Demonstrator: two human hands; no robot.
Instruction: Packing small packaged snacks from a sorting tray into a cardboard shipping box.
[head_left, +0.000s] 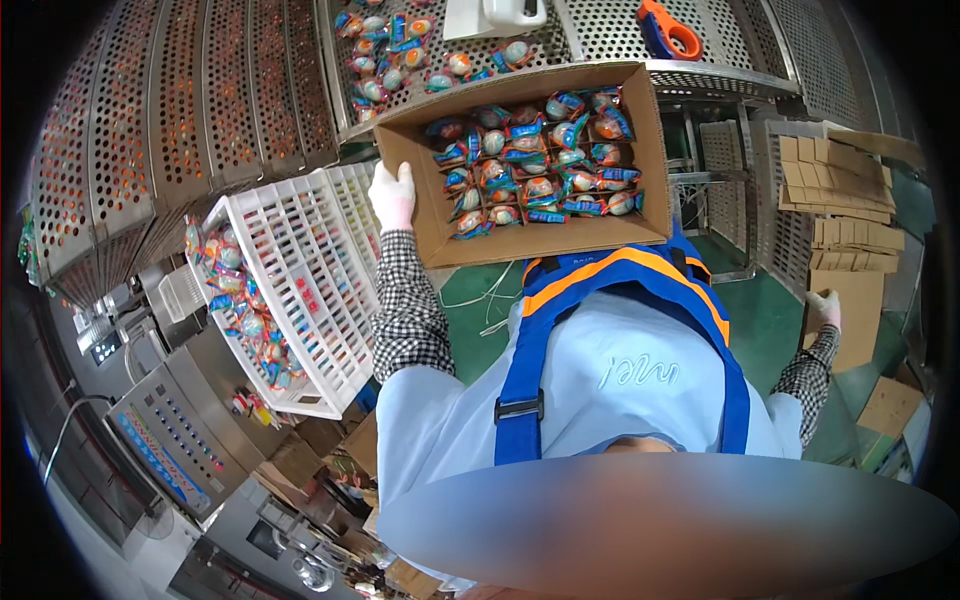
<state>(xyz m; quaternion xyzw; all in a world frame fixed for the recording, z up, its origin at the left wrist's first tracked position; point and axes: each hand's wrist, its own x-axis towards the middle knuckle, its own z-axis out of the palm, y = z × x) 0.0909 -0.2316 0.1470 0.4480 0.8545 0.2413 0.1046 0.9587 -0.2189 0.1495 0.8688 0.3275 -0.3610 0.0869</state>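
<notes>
A cardboard box (440, 200) sits open at the metal table's near edge, in front of my body. Inside it, several rows of wrapped round sweets (539, 189) in blue, orange and white wrappers stand between cardboard dividers. My left hand (392, 198), in a white glove, grips the box's left wall with its thumb up. Far to the right, my gloved right hand (825, 309) is closed on the edge of a flat cardboard sheet (848, 285). Stacked folded cardboard dividers (830, 175) lie just beyond that sheet.
A tilted white plastic crate (345, 290) with more wrapped sweets stands at the left. On the perforated metal table (600, 25) lie loose sweets (395, 60), a white scoop-like container (490, 18) and an orange-and-blue tape dispenser (660, 35). A control cabinet (185, 430) is at the lower left.
</notes>
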